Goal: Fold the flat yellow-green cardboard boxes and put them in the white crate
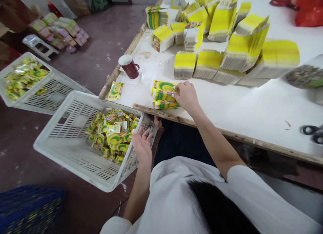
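Note:
My right hand (187, 96) is at the front edge of the table, its thumb and fingers closed on the right edge of a flat yellow-green carton (164, 86) at the top of a small stack. More of these printed cartons (165, 104) lie beneath it, close to the wooden edge. My left hand (142, 146) is empty, palm up with fingers apart, by the right rim of a white plastic crate (75, 175). Inside that crate lies a loose heap of small yellow-green cartons (111, 129). A single flat carton (115, 90) rests at the table's left corner.
Bundled yellow card stacks (185, 61) stand across the back of the table (252, 109). A maroon mug (129, 66) is near the left edge, black-handled scissors (311, 130) at the right. On the floor are a second white crate (52, 92), a blue crate (30, 207) and a stool (40, 45).

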Demonstrator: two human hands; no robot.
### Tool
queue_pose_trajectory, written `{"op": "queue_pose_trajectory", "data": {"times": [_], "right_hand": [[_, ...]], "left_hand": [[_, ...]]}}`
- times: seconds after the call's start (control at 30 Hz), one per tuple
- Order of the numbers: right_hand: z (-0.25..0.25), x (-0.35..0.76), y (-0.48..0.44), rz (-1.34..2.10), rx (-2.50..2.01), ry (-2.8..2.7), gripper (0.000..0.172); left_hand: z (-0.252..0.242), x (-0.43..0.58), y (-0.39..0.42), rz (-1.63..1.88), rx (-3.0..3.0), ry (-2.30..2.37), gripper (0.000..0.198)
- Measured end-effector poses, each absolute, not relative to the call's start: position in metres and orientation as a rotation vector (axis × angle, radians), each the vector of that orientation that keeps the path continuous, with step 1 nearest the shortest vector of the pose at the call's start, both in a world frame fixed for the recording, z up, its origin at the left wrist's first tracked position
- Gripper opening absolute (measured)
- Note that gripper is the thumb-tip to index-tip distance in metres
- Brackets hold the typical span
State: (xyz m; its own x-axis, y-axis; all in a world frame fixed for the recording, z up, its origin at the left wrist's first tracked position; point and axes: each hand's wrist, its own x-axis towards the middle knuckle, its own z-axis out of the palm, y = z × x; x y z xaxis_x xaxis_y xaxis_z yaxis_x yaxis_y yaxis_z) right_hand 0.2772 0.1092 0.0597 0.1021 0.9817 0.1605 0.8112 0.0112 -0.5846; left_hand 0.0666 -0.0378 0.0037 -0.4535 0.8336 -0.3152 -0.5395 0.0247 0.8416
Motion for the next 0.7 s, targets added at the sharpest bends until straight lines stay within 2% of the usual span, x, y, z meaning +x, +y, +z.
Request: {"op": "queue_pose_trajectory", "data": {"times": [0.17, 0.37, 0.47, 0.57, 0.7], "right_hand": [[0.065, 0.275, 0.105, 0.406, -1.809, -1.761, 0.020], [0.070, 0.269, 0.074, 0.450, -1.643, -1.731, 0.023], [0.069, 0.265, 0.047, 0.702, -1.394, -1.806, 0.019], [0.064, 0.255, 0.018, 1.044, -1.115, -1.951, 0.017], [0.049, 0.238, -0.005, 1.281, -1.026, -1.697, 0.016]], "left_hand": [[0.004, 0.080, -0.044, 1.526, 0.473, 1.171, 0.040], [0.000, 0.087, -0.039, 1.432, 0.714, 0.999, 0.054], [0.002, 0.094, -0.033, 1.437, 0.780, 0.957, 0.059], [0.010, 0.102, -0.029, 1.454, 0.890, 1.031, 0.053], [0.017, 0.106, -0.029, 1.486, 0.986, 1.134, 0.058]]}}
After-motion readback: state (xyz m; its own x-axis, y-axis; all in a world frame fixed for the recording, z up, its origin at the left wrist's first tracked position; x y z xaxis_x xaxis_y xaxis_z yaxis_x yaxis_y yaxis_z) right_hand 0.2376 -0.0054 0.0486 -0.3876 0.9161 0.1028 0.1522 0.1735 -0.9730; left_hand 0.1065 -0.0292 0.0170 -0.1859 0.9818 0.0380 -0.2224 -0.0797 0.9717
